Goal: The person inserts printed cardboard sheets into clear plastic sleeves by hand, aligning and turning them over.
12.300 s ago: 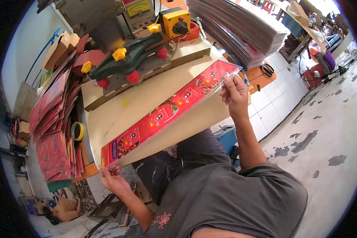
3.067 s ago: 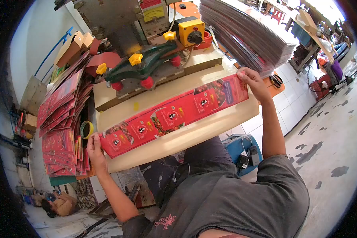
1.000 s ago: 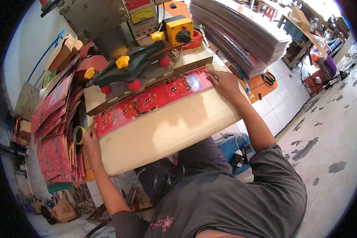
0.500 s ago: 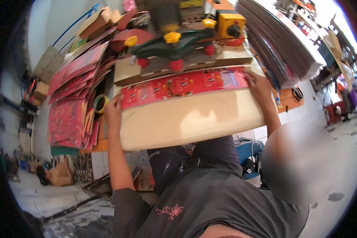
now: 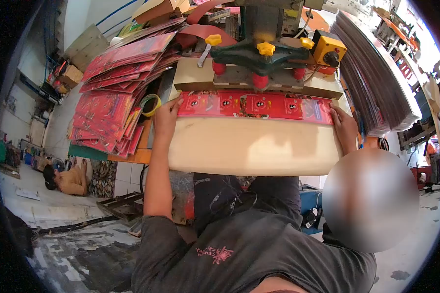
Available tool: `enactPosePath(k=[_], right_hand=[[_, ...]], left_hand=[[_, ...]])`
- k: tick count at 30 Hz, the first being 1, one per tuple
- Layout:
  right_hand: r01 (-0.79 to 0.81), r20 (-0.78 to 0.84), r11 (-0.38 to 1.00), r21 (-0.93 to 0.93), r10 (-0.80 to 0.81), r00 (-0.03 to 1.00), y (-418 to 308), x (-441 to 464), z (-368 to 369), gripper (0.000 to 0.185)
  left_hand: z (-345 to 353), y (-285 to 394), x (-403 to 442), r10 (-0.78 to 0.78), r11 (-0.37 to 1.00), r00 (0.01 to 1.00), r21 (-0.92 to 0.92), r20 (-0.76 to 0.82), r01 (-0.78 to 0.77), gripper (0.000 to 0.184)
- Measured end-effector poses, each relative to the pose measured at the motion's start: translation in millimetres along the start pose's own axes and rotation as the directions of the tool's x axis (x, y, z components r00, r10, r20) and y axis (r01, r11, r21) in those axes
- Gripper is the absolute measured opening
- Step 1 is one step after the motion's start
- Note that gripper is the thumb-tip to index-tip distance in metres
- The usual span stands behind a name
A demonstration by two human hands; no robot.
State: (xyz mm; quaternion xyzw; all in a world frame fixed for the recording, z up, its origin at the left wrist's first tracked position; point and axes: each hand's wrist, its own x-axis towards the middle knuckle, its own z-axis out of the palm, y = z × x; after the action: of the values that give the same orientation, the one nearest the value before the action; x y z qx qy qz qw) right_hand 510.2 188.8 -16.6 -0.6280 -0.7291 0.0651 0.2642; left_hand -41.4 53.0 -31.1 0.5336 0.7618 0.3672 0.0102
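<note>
A long red printed sheet (image 5: 274,106) with repeated round pictures lies on a cream board (image 5: 254,151) along the front of a press (image 5: 259,56). At its left end, my left hand (image 5: 166,117) is closed with fingertips on the edge. My right hand (image 5: 344,128) grips the opposite end, thumb on top and the other fingers partly hidden. The sheet's far edge is close against the brown strip below the press. The press has a dark green head, yellow knobs and red feet.
Red printed packs (image 5: 105,110) are heaped at the left, beside a yellow tape roll (image 5: 150,104). A tall stack of sheets (image 5: 376,78) stands at the right. A yellow control box (image 5: 329,49) is mounted by the press. A person (image 5: 71,179) sits on the floor at far left.
My view has shifted, so the press and board appear farther right and the sheet looks more level. Both hands stay at the sheet's ends.
</note>
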Motion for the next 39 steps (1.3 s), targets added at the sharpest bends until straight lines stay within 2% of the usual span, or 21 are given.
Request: enactPosePath(k=[2,4,5,6,7,8,9,10,14,17,19,22,26,31,33,36,38,39], right_hand=[[-0.041,0.022,0.999,-0.02,0.042,0.999,-1.1,-1.9,-2.0,0.038],[0.038,-0.003,0.994,0.098,-0.038,0.999,5.6,-2.0,2.8,0.041],[0.092,-0.035,0.986,0.142,-0.088,0.995,11.5,-0.8,7.8,0.042],[0.025,-0.011,0.974,0.224,-0.023,1.0,14.9,-1.9,11.3,0.04],[0.062,-0.046,0.984,0.17,-0.055,0.997,12.4,-3.3,8.4,0.039],[0.07,-0.044,0.996,0.055,-0.067,0.997,20.3,-0.7,14.1,0.038],[0.094,-0.09,0.994,0.057,-0.089,0.992,20.9,-1.4,15.5,0.038],[0.058,-0.054,0.998,0.026,-0.056,0.997,19.5,-0.2,14.5,0.036],[0.05,-0.059,0.999,-0.012,-0.05,0.997,15.6,-0.4,10.3,0.034],[0.084,-0.09,0.996,-0.007,-0.084,0.992,18.3,-0.3,13.2,0.034],[0.042,-0.031,0.997,-0.071,-0.044,0.999,13.0,-1.2,7.6,0.035],[0.062,-0.072,0.997,-0.035,-0.064,0.995,12.2,-1.3,8.8,0.034],[0.031,-0.036,0.998,-0.06,-0.034,0.999,14.1,-0.9,9.4,0.036],[0.004,-0.061,1.0,-0.009,-0.004,0.998,9.1,-1.8,8.4,0.037],[0.015,-0.036,1.0,0.002,-0.014,0.999,10.1,-1.1,8.1,0.037],[0.016,-0.048,0.999,-0.044,-0.018,0.999,13.6,0.2,10.2,0.037],[0.03,-0.021,1.0,0.0,-0.03,0.999,11.8,0.5,6.8,0.037],[0.019,-0.003,0.999,0.029,-0.019,1.0,10.0,1.0,6.2,0.038]], left_hand=[[1.9,-2.1,1.2,0.037,0.999,0.999,-0.011,-0.004,-0.037,0.039],[4.5,-9.3,2.4,-0.025,0.999,0.999,0.027,0.027,0.024,0.04],[12.4,-26.2,5.3,0.046,0.998,0.999,-0.032,0.012,-0.045,0.042],[4.6,-11.0,5.6,-0.054,0.998,0.995,0.021,0.089,0.053,0.045],[-1.2,5.4,0.2,-0.006,0.992,0.997,-0.125,0.082,0.016,0.046],[-0.9,5.3,0.9,-0.013,0.994,0.997,-0.109,0.079,0.022,0.045],[4.9,-10.4,4.6,0.031,0.998,0.998,-0.052,0.056,-0.028,0.044],[-3.6,10.5,-0.1,0.009,0.999,0.998,-0.039,0.068,-0.006,0.043],[0.8,1.9,0.8,-0.003,0.996,0.998,-0.094,0.061,0.009,0.044],[-2.4,13.2,-0.9,-0.014,0.997,0.998,-0.069,0.066,0.018,0.045],[-2.6,14.0,-0.5,-0.005,0.998,0.998,-0.063,0.067,0.009,0.044],[-2.8,13.2,0.0,-0.005,0.999,0.997,-0.053,0.071,0.009,0.044],[2.5,-5.0,2.4,0.002,0.995,0.998,-0.098,0.068,0.005,0.044],[-10.7,25.1,-3.5,-0.027,1.0,0.999,0.003,0.034,0.026,0.04],[-3.8,12.5,-1.0,0.03,0.995,0.999,-0.091,0.043,-0.026,0.04],[-3.5,14.1,-1.0,0.006,0.999,1.0,-0.045,0.024,-0.005,0.04],[-5.9,14.1,-1.5,-0.024,1.0,1.0,0.006,0.012,0.024,0.04],[-3.9,11.5,-0.8,-0.011,1.0,1.0,-0.029,0.011,0.011,0.039]])
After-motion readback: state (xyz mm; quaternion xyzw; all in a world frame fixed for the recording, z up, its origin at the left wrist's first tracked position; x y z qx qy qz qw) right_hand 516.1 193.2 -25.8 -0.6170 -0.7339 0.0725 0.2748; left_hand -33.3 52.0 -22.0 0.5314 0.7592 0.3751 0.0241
